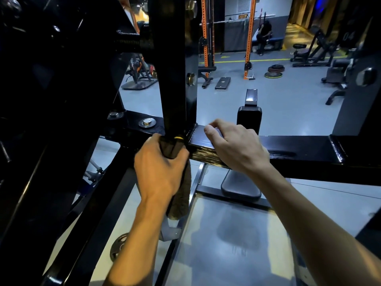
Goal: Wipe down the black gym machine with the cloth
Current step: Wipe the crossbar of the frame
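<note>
two hands at work, one cloth. my left hand (162,168) is curled tight round the brown cloth (175,153), pressing its bunched top against the foot of the black upright post (175,79), where it meets the horizontal crossbeam (299,153). my right hand (235,145) rests over the crossbeam just beside the joint, fingers bent over its far edge, holding nothing else.

risks, in my judgement: the loose tail may snag on bolts or frame edges below; the weld seam (192,133) could catch the fabric; the bunched wad touches little of the surface.

cloth's long axis runs near vertical, top at the post, tail pointing down past my wrist.
</note>
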Tool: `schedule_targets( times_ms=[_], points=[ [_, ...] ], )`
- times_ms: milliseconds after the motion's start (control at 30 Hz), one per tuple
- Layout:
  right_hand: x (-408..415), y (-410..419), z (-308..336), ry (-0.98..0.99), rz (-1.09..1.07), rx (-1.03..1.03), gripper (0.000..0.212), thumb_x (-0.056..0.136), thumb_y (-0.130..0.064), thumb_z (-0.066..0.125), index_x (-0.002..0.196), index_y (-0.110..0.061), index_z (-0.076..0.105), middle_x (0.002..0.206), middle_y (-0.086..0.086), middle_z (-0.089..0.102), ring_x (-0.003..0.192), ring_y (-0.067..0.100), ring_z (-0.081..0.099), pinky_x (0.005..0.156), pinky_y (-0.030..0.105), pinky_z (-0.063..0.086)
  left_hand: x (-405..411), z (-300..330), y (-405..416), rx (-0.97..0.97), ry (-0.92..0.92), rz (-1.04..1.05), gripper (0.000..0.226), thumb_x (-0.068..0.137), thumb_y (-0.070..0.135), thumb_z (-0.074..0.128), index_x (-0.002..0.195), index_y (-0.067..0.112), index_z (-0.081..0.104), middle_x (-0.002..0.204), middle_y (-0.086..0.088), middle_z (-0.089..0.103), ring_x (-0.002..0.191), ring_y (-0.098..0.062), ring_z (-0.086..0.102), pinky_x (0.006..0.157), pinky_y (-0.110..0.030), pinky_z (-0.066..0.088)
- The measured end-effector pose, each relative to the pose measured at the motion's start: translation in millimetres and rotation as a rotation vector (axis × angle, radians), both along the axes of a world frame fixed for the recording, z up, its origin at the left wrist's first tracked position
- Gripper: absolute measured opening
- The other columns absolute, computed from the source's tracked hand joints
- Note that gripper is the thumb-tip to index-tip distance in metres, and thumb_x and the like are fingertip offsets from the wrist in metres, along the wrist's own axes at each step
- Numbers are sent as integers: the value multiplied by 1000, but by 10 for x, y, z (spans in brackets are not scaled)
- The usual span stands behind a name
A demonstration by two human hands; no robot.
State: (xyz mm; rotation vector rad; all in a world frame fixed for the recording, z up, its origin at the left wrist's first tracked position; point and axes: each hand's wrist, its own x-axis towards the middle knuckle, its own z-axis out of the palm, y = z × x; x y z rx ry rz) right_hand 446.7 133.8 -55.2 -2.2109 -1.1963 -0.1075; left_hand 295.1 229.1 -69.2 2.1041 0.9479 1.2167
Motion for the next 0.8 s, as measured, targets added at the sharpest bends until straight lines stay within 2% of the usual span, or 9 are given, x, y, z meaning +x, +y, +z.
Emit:
schedule_targets(
  times_ms=[133,233,300,467,633,700,800],
  points=[
    [5,-14,7,9,-4,-14,52,99,-62,22,116,-33,61,88,-4,57,85,23,51,81,39,32,29,-23,-54,-4,32,-83,20,75,23,82,76,24,62,67,12,64,68,1,62,57,-8,40],
    [-7,-10,16,22,-8,-25,47,103,-59,25,117,-32,61,88,-3,56,86,24,50,82,38,30,-78,15,176,-27,-10,33,23,78,26,83,77,20,61,71,9,64,67,0,61,54,-6,39],
    [-2,-6,19,18,-16,-22,41,106,-55,28,116,-32,60,89,-2,57,86,24,50,82,39,30,-51,-7,148,-17,-21,56,22,79,27,82,78,20,61,74,6,65,67,-2,60,55,-7,39],
    [0,-21,25,17,2,-27,43,106,-56,26,116,-31,60,91,-2,59,85,22,49,80,39,33,42,-39,-59,-9,-8,-74,18,76,24,81,79,24,63,71,11,65,71,-1,63,59,-8,41],
    [2,-6,24,17,5,-29,39,107,-52,27,112,-30,59,96,2,64,87,24,53,80,40,32,68,-61,-102,7,-35,-30,18,79,26,80,82,22,62,78,8,65,71,-2,61,61,-15,45],
    [11,-8,24,19,1,-37,37,107,-51,26,100,-30,56,92,2,62,85,26,52,78,40,32,138,-73,-246,15,9,-100,19,77,26,78,82,22,60,76,8,62,69,-4,59,60,-16,43],
    [7,-20,26,44,23,-9,43,104,-53,20,77,-27,42,80,0,54,83,30,55,78,42,35,88,-9,-166,-18,-22,-103,20,78,25,80,79,25,61,71,11,63,71,0,62,59,-8,41]
  ],
)
